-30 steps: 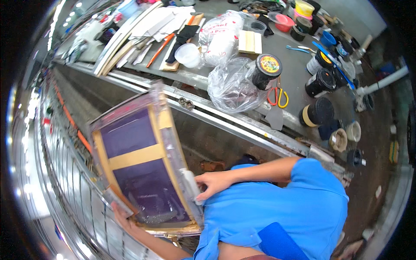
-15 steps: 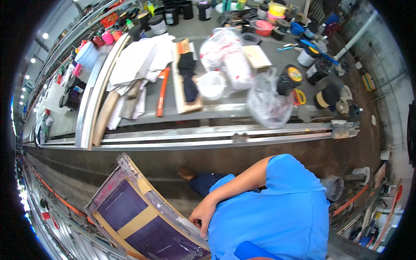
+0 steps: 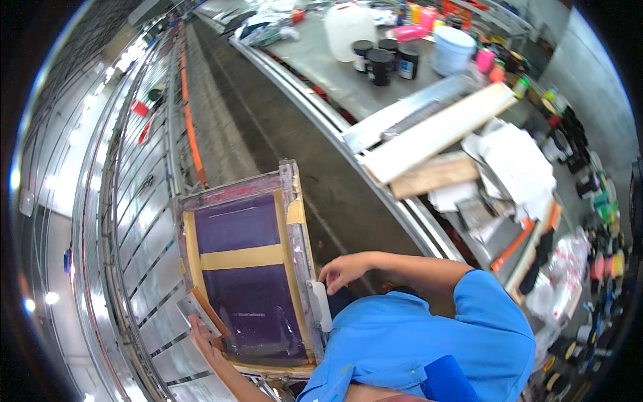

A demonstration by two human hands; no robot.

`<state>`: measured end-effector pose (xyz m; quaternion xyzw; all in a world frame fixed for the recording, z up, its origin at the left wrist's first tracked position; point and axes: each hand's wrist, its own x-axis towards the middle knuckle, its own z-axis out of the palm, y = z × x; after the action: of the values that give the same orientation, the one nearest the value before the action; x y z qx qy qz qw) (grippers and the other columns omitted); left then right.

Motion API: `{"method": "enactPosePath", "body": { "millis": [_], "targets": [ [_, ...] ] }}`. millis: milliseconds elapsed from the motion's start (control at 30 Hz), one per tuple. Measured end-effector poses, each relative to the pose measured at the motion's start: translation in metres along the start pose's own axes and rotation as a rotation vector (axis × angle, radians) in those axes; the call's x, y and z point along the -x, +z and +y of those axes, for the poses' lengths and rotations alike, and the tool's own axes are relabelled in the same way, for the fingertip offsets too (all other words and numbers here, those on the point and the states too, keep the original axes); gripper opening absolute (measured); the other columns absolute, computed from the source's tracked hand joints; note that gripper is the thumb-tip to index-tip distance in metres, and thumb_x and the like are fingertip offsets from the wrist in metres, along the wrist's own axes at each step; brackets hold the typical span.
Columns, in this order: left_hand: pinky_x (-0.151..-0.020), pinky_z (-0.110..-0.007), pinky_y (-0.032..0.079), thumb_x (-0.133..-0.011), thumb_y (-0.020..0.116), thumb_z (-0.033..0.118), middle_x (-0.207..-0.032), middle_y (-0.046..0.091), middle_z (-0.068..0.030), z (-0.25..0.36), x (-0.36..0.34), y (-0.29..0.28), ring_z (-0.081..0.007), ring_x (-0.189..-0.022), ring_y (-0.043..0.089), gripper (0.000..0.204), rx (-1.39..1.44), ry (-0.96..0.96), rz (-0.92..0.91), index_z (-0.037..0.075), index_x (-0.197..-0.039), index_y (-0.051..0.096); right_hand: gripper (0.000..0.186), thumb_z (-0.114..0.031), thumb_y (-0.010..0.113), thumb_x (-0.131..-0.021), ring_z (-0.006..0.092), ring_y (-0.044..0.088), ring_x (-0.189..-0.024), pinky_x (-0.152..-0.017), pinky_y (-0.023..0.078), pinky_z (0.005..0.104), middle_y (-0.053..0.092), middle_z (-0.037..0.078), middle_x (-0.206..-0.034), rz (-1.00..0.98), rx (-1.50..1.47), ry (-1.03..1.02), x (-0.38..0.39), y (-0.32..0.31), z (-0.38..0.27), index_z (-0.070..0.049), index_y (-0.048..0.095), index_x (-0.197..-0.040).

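Left hand (image 3: 205,336) reappears gripping a squeegee (image 3: 210,312); right hand (image 3: 341,269) has loosened beside white handle (image 3: 321,308).

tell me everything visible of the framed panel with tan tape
The rectangular framed panel has a worn, metal-looking border, pinkish at its far end. Tan tape edges and crosses its glossy purple sheet. A white handle sits at its right, by the right hand; contact unclear. It extends away from the person, tilt unclear. A brown-edged tool in the left hand overlaps its left edge.

Boards (image 3: 439,134) on table (image 3: 305,63), screen frame (image 3: 251,295) left of table
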<state>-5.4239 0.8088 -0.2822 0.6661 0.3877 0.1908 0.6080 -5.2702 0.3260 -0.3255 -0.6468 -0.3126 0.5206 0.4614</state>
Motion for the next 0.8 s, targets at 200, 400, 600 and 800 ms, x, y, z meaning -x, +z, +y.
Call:
{"method": "enactPosePath", "body": {
  "millis": [200, 400, 600, 800],
  "targets": [
    [-0.052, -0.02, 0.036, -0.093, 0.072, 0.045, -0.076, 0.058, 0.0068, 0.067, -0.168, 0.08, -0.0036, -0.06, 0.051, 0.045, 0.109, 0.049, 0.014, 0.004, -0.112, 0.072, 0.043, -0.036, 0.069, -0.092, 0.0275, 0.072, -0.096, -0.084, 0.057, 0.0404, 0.074, 0.015, -0.109, 0.754, -0.007, 0.006, -0.149, -0.165, 0.154, -0.003, 0.069, -0.119],
    [-0.081, -0.027, 0.051, -0.093, 0.073, 0.041, -0.112, 0.071, -0.0065, 0.13, -0.331, 0.154, -0.0139, -0.098, 0.068, 0.052, 0.011, -0.063, -0.069, -0.003, -0.122, 0.069, 0.034, -0.024, 0.064, -0.086, 0.0328, 0.074, -0.091, -0.074, 0.058, 0.045, 0.074, 0.023, -0.097, 0.434, -0.007, 1.026, -0.125, -0.177, 0.248, 0.0, 0.074, -0.107],
    [-0.071, -0.026, 0.051, -0.093, 0.073, 0.041, -0.108, 0.071, -0.0058, 0.168, -0.485, 0.26, -0.0132, -0.088, 0.067, 0.051, -0.073, -0.015, -0.211, -0.003, -0.119, 0.07, 0.023, -0.03, 0.063, -0.093, 0.0222, 0.072, -0.068, -0.062, 0.056, 0.0394, 0.074, 0.008, -0.076, 0.509, -0.254, 0.933, -0.14, -0.141, 0.316, -0.012, 0.077, -0.092],
    [-0.07, -0.027, 0.049, -0.091, 0.075, 0.043, -0.105, 0.071, -0.0051, 0.231, -0.633, 0.384, -0.0131, -0.085, 0.065, 0.05, -0.134, -0.021, -0.249, -0.002, -0.113, 0.071, 0.022, -0.022, 0.063, -0.097, 0.0273, 0.071, -0.073, -0.063, 0.056, 0.0438, 0.073, 0.013, -0.082, 0.609, -0.632, 1.187, -0.236, -0.229, 0.381, -0.005, 0.074, -0.104]
  ]
}}
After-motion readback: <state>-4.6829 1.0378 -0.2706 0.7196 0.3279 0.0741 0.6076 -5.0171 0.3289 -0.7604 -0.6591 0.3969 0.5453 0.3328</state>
